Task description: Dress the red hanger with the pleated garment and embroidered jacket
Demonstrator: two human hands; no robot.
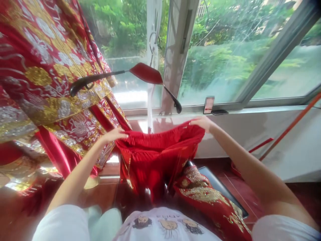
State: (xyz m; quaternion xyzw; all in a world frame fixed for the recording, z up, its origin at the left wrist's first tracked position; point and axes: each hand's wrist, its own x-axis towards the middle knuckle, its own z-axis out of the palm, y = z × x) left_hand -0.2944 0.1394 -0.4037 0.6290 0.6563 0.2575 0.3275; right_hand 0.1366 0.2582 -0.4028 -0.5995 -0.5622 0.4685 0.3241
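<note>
In front of me a red garment (157, 164) is stretched sideways by its gathered elastic waistband; whether it is a skirt or trousers I cannot tell. My left hand (115, 134) pinches the band's left end, and my right hand (202, 123) grips its right end. The waist opening faces up towards me. Above it, a dark clothes hanger (146, 73) with a red middle piece hangs from a metal hook by the window. Below my right forearm lies a red cloth with gold embroidery (213, 197), its lower part cut off by the frame.
A large red, gold and silver embroidered garment (55, 67) hangs at the left. On the window sill a phone (208, 106) stands upright beside a dark flat object (219, 112). An orange pole (288, 129) leans at the right. A dark flat board (220, 187) lies low on the right.
</note>
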